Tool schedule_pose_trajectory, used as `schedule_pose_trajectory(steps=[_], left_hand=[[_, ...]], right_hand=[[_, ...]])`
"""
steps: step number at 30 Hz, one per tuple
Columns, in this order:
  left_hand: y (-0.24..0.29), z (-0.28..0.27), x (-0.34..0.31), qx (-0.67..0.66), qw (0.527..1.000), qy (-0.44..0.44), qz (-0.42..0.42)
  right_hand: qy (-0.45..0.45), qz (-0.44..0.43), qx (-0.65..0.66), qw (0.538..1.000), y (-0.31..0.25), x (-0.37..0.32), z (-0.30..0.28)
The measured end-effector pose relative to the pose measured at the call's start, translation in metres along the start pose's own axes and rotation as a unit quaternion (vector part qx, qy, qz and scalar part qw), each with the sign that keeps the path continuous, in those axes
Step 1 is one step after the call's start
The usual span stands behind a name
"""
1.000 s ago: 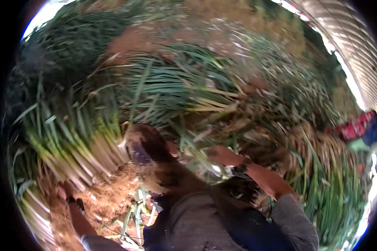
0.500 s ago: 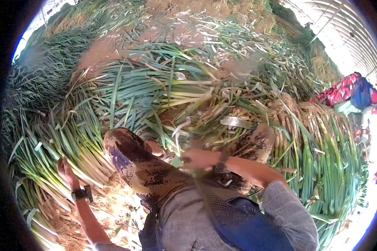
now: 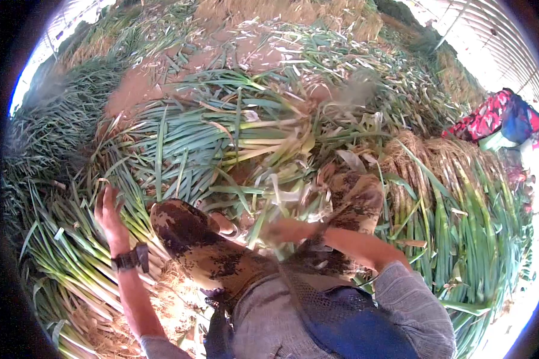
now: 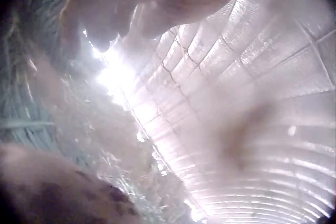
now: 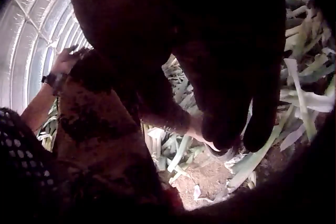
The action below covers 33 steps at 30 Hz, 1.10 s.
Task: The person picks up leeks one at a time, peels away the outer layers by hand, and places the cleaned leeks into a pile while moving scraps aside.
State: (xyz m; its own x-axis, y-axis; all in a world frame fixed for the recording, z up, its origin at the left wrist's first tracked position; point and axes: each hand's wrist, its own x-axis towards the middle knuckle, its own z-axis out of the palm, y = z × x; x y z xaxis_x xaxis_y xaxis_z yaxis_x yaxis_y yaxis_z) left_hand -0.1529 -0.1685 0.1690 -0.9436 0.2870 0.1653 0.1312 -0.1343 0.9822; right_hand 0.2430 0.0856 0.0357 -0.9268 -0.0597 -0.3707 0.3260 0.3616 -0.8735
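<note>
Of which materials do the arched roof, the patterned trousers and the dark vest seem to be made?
Arched roof: probably plastic film, pale and glossy, since bright streaks and wrinkles show on it.
Patterned trousers: likely woven cloth, matt, since they drape softly and show no shine.
Dark vest: partly mesh fabric, perhaps synthetic, since small holes show.

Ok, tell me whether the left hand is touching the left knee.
Apart. The head view shows a gap between the left hand and the left knee, with green stalks visible in it.
</note>
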Motion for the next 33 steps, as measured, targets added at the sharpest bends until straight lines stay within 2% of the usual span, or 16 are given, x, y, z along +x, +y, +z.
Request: schedule_pose_trajectory(steps=[4,6,7,9,11,13,15,16,18,20,23,26,27,30,32,33], left_hand=[[0.018,0.078,-0.001,-0.108,0.990,-0.089,-0.034],[0.025,0.120,-0.005,-0.137,0.984,-0.107,-0.049],[0.022,0.138,-0.006,-0.129,0.981,-0.140,-0.022],[0.025,0.177,-0.015,-0.172,0.970,-0.139,-0.102],[0.023,0.210,-0.024,-0.162,0.960,-0.178,-0.146],[0.007,0.228,-0.032,-0.039,0.959,-0.261,-0.103],[-0.011,0.238,-0.038,-0.033,0.928,-0.312,-0.201],[-0.006,0.238,-0.043,-0.122,0.879,-0.299,-0.350],[-0.017,0.232,-0.053,-0.011,0.879,-0.437,-0.189],[-0.017,0.230,-0.048,-0.024,0.829,-0.499,-0.249],[-0.022,0.228,-0.042,0.005,0.798,-0.478,-0.368],[-0.018,0.233,-0.035,0.047,0.816,-0.454,-0.355],[-0.013,0.237,-0.034,-0.020,0.803,-0.384,-0.456],[-0.020,0.238,-0.043,0.028,0.851,-0.417,-0.317],[-0.017,0.248,-0.038,0.009,0.849,-0.423,-0.318],[-0.019,0.251,-0.040,0.021,0.858,-0.433,-0.275]], right_hand=[[-0.020,0.081,-0.083,0.993,0.026,0.027,-0.026],[-0.021,0.062,-0.114,0.991,0.044,0.048,-0.050],[-0.002,-0.066,-0.176,0.982,0.067,0.060,-0.067],[0.088,0.103,-0.122,0.983,-0.006,0.061,-0.118],[0.085,0.021,-0.222,0.971,0.019,0.085,-0.166],[0.145,0.102,-0.234,0.956,0.022,0.099,-0.215],[0.244,0.114,-0.258,0.928,0.077,0.127,-0.254],[0.318,0.097,-0.275,0.902,0.112,0.141,-0.267],[0.294,0.135,-0.336,0.885,0.149,0.172,-0.297],[0.271,0.174,-0.393,0.861,0.171,0.204,-0.319],[0.271,0.192,-0.422,0.844,0.186,0.233,-0.346],[0.226,0.203,-0.450,0.840,0.202,0.247,-0.367],[0.186,0.241,-0.465,0.831,0.206,0.244,-0.373],[0.063,0.342,-0.450,0.823,0.189,0.247,-0.382],[0.056,0.229,-0.514,0.824,0.164,0.247,-0.382],[0.189,0.038,-0.518,0.833,0.175,0.245,-0.379]])
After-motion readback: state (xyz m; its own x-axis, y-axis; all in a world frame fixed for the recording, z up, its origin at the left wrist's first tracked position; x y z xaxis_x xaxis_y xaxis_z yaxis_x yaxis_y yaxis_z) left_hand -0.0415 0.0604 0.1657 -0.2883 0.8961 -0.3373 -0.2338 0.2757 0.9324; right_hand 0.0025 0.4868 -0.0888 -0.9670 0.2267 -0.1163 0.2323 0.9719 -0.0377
